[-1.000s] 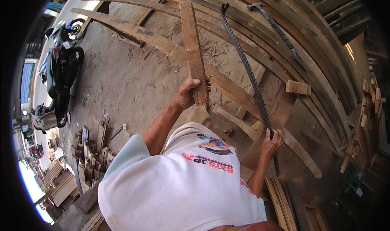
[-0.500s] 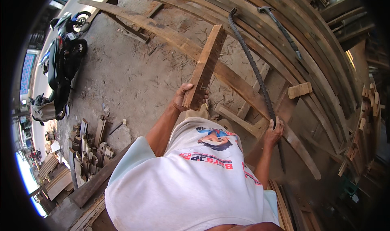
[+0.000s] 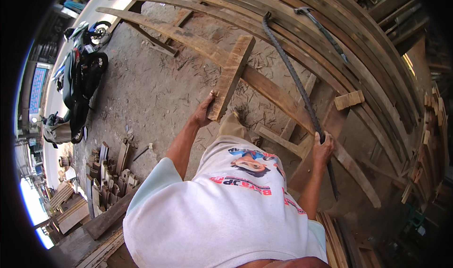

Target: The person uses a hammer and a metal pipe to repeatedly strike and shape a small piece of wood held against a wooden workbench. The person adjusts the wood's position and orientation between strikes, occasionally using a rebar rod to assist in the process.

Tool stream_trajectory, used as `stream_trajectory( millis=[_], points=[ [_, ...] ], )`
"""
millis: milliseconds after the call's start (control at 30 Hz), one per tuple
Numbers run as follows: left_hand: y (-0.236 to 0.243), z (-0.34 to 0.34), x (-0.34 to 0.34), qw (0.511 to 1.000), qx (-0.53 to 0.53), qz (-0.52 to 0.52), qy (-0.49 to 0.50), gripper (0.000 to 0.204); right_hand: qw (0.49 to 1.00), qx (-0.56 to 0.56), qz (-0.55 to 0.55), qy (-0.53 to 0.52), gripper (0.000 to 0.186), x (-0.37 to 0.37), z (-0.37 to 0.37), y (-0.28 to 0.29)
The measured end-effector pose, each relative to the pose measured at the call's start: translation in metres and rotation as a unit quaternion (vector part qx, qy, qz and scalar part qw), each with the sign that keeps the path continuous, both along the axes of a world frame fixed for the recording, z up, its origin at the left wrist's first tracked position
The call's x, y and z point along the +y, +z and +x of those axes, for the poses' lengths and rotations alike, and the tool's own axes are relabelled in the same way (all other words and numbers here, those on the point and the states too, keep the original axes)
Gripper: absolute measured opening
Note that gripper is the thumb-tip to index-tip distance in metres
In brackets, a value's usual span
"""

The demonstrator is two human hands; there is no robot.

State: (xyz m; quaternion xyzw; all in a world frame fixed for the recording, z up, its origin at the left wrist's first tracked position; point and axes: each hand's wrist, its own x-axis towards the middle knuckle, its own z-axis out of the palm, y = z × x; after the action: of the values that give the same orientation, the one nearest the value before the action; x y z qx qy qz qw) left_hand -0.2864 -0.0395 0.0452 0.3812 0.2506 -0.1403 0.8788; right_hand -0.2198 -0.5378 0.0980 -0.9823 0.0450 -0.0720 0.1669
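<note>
The board (image 3: pixel 233 74) is in front of the person, tilted, its far end up and to the right; in view it crosses over a plank (image 3: pixel 278 100). The left hand (image 3: pixel 203 115) grasps the board's near end, thumb at the left edge; the other fingers are hidden. The right hand (image 3: pixel 324 148) is clenched around the ribbed bar (image 3: pixel 295 74), near its lower end. The bar's bent tip points away from the person, over the beams (image 3: pixel 373 65). A hammer (image 3: pixel 325 34) and a short block (image 3: pixel 349 99) lie on the beams. Offcuts (image 3: pixel 108 178) stand at lower left; a motorcycle (image 3: pixel 75 84) is parked beyond.
</note>
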Motion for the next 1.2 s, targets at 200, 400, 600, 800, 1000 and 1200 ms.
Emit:
stream_trajectory(
  millis=[200, 400, 600, 800, 1000, 1200],
  points=[
    [0.027, -0.008, 0.016, 0.960, -0.039, -0.277, -0.001, 0.066, 1.000, -0.006, 0.015, 0.021, 0.043, 0.013, 0.048, 0.024],
    [0.037, -0.021, 0.050, 0.994, 0.010, -0.104, 0.033, 0.069, 0.987, -0.119, 0.004, 0.109, 0.045, 0.062, 0.180, 0.068],
    [0.050, 0.018, 0.062, 0.996, 0.034, 0.073, -0.034, 0.066, 0.970, -0.149, -0.150, 0.121, 0.064, 0.095, 0.331, 0.064],
    [0.047, 0.038, 0.077, 0.942, 0.011, 0.300, -0.151, 0.070, 0.972, -0.006, -0.214, 0.095, 0.066, 0.124, 0.401, 0.044],
    [0.062, 0.046, 0.081, 0.938, 0.011, 0.299, -0.177, 0.076, 0.966, 0.118, -0.209, 0.091, 0.057, 0.140, 0.430, 0.053],
    [0.087, 0.055, 0.073, 0.930, 0.042, 0.304, -0.201, 0.076, 0.991, 0.077, -0.016, 0.112, 0.041, 0.178, 0.375, 0.075]
  ],
)
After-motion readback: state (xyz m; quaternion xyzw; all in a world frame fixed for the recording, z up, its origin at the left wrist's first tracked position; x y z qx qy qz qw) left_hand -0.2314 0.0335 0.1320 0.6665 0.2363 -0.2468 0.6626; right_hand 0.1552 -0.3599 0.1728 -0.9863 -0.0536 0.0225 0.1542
